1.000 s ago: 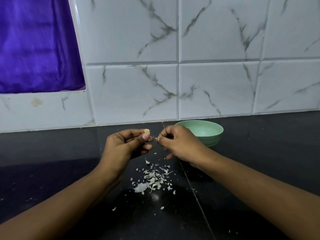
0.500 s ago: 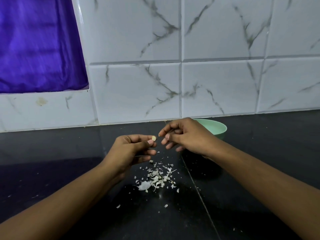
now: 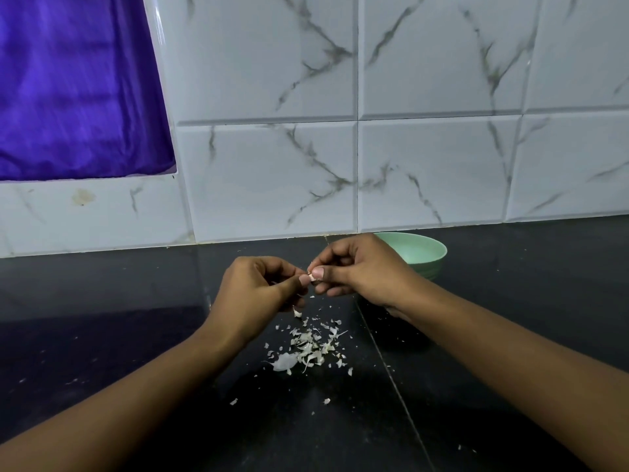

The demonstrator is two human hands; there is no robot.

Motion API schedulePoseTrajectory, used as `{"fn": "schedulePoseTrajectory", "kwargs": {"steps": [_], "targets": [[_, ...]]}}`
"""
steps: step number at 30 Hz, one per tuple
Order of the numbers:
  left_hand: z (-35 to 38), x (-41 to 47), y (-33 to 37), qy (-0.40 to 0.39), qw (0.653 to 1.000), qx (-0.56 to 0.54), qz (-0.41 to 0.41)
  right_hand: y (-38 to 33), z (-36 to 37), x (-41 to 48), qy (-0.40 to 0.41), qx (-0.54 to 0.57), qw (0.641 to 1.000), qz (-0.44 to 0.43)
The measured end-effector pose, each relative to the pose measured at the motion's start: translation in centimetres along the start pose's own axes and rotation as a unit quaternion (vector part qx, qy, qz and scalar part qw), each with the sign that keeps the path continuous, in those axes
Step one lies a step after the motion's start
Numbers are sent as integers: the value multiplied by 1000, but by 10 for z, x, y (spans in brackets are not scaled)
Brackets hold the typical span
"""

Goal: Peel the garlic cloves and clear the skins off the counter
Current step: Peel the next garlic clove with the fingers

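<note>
- Skins [image 3: 306,345] lie loose on the counter [image 3: 102,335], at 6 o'clock from your hands; a brushing forearm could scatter them.
- Your left hand [image 3: 258,287] and right hand [image 3: 360,270] both pinch the garlic clove [image 3: 310,274] with curled fingertips; it may slip.
- Half a second ago your right hand was off the clove, nearer the bowl [image 3: 425,250] at 2 o'clock.

Both bare forearms come in from the near side, one from the left and one from the right, angling toward each other. The left hand [image 3: 258,287] and the right hand [image 3: 360,270] meet thumb tip to thumb tip, fingers curled under. Each pinches the same pale scrap [image 3: 309,274], with the right hand slightly higher.
</note>
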State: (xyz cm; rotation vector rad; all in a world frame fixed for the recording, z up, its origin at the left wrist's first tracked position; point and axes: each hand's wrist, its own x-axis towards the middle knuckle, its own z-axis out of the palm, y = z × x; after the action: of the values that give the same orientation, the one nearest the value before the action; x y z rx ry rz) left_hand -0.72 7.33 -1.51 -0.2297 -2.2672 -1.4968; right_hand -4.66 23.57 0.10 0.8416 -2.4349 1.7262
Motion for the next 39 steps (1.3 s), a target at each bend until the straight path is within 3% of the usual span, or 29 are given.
{"fn": "schedulePoseTrajectory", "kwargs": {"steps": [4, 9, 13, 18, 23, 25, 27, 31, 34, 39], "targets": [[3, -4, 1, 3, 990, 122, 70, 2, 1, 1, -3, 89, 992, 86], [3, -6, 3, 1, 981, 165, 100, -4, -11, 0, -63, 26, 993, 99], [1, -4, 3, 0, 979, 178, 95, -11, -18, -3, -92, -89, 990, 51], [0, -3, 2, -5, 969, 216, 121, -12, -13, -3, -69, -205, 976, -14], [0, -4, 1, 0, 964, 227, 139, -14, -8, -5, -43, -382, 917, -108], [-1, -4, 1, 2, 964, 226, 141, -12, -5, -5, -38, -397, 908, -129], [-3, -3, 1, -4, 970, 203, 136, -9, -6, -4, -31, -355, 925, -127], [-6, 0, 3, -72, 995, 39, 62, -3, -10, -3, -56, -111, 992, -33], [-4, 1, 5, -118, 987, -106, 11, 4, -7, -1, -92, 23, 995, 23], [-1, 0, 5, -91, 983, -151, -44, 9, -11, 0, -113, 2, 992, 65]]}}
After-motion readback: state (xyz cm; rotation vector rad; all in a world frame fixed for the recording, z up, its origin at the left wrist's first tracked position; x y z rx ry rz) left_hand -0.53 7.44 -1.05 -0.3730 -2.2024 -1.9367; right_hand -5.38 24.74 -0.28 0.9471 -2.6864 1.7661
